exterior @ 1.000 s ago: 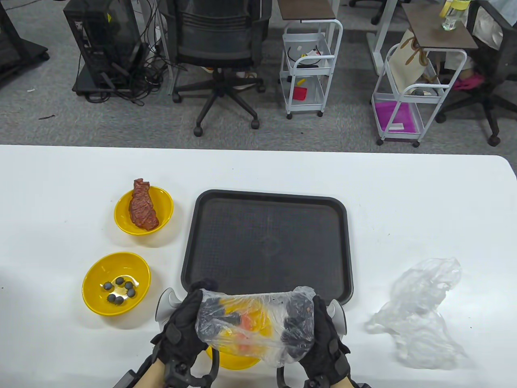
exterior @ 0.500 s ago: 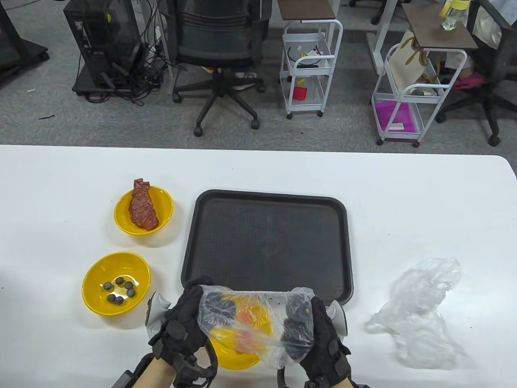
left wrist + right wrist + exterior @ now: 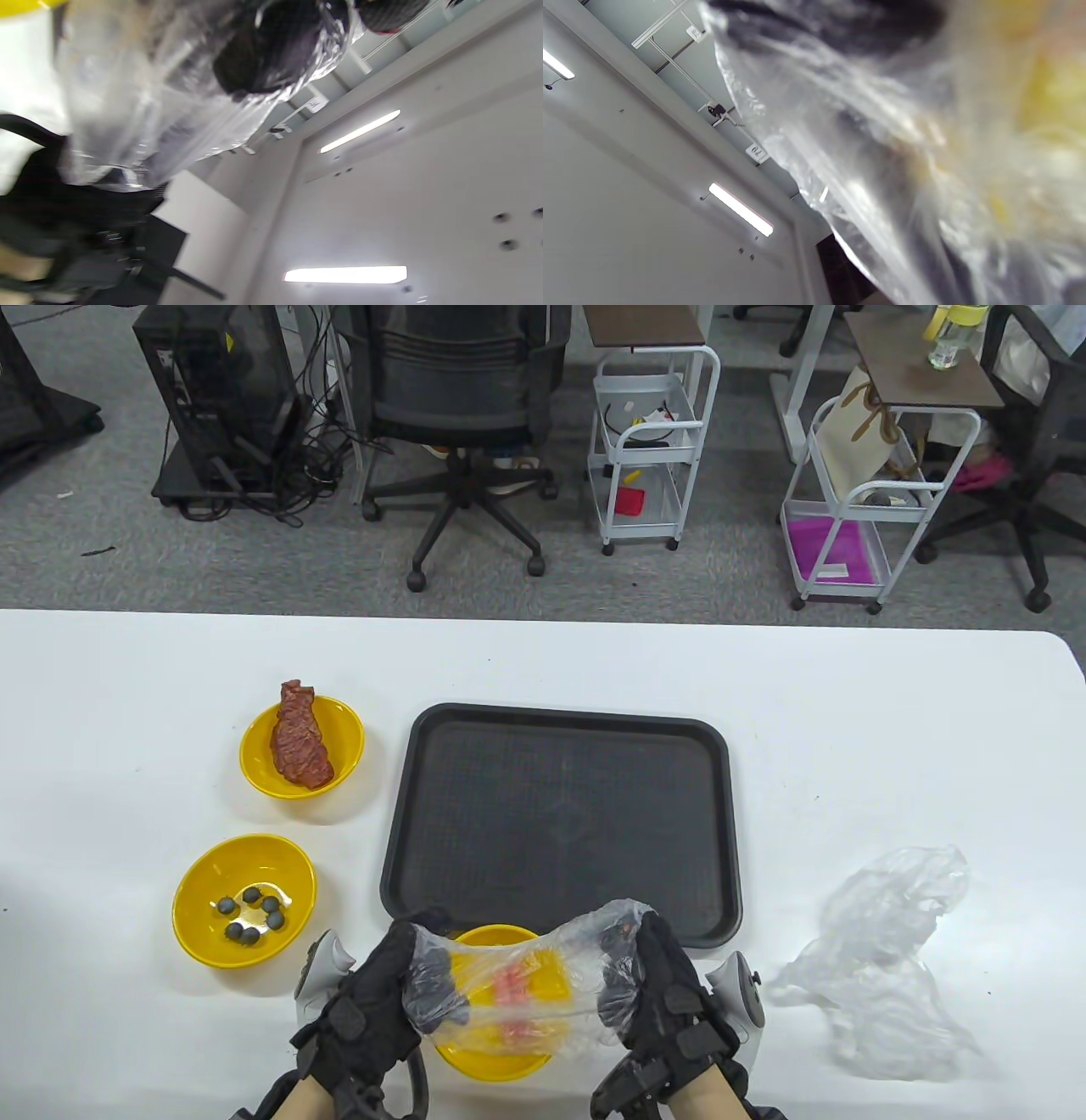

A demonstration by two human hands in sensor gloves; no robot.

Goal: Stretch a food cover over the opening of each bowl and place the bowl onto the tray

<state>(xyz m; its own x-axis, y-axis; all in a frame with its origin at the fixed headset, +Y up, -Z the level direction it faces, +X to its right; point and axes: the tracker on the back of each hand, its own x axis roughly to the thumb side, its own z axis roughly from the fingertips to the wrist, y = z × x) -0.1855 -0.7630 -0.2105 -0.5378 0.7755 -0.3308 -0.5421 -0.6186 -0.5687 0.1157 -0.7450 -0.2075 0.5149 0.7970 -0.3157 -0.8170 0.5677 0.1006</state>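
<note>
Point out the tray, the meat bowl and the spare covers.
tray (image 3: pixel 560 814): table view, bare floor at its middle.
meat bowl (image 3: pixel 346 740): table view, yellow inner wall right of the meat.
spare covers (image 3: pixel 891 959): table view, middle of the crumpled plastic.

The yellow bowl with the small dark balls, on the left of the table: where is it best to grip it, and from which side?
Probably at the rim of the bowl with dark balls, from above: it stands upright, uncovered, with bare table around.
</note>
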